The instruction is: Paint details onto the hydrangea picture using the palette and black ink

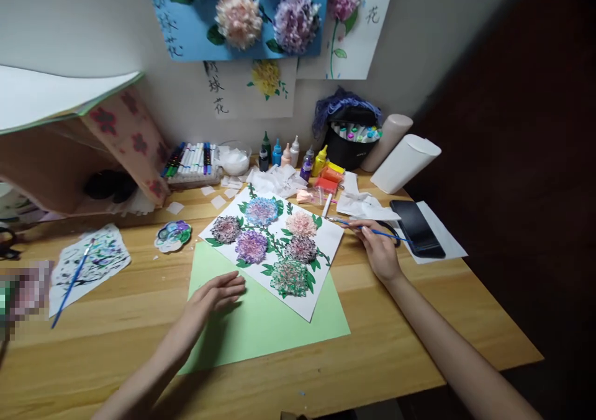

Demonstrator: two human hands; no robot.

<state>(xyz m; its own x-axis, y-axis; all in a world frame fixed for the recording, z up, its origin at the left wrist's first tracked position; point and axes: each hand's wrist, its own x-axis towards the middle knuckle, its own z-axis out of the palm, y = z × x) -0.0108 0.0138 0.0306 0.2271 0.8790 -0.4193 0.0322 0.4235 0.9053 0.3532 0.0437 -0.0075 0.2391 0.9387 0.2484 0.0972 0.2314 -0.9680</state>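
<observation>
In my right hand [380,255] is a thin blue paintbrush [391,232], its tip pointing left toward the corner of a white sheet [305,305]. Raised paper flowers in blue, purple, pink, dark and green tones cover that sheet, with painted green leaves among them. It lies at an angle on a larger light green sheet [261,339]. My left hand [218,293] hovers just above the green sheet, near the white sheet's lower left edge; its fingers are stretched out and hold nothing.
Left are a palette [172,236], a paint-marked paper [100,262] and another brush [72,286]. Paint bottles [277,153], crumpled tissues [279,180], markers [194,159] and a black pen holder [351,150] line the back. A black phone [418,229] lies right. A cardboard box [125,138] stands left.
</observation>
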